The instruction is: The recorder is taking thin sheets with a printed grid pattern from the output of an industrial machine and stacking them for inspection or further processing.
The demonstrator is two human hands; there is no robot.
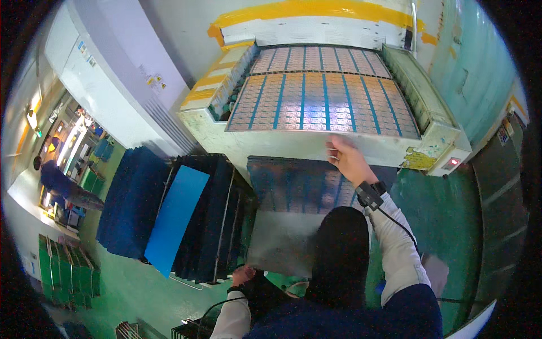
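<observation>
My left hand point(243, 275) is low in the view, its fingers closed at the near left corner of a smooth grey panel point(282, 240). The panel's right part is hidden behind my leg. My right hand point(349, 160) is raised just in front of the machine's pale front edge. Its fingers are loosely bent and apart, with nothing visible in them. Beyond it, copper-coloured printed panels point(322, 104) with blue stripes lie on the machine bed. Below the edge, a darker panel point(282, 181) with similar stripes adjoins the grey one.
Left of the grey panel stand racks of dark sheets point(132, 203), with a bright blue sheet point(178, 220) leaning on them. The machine's right side has a small red display point(453, 163). A person point(65, 183) stands far left. A dark grey panelled surface point(499, 209) bounds the right.
</observation>
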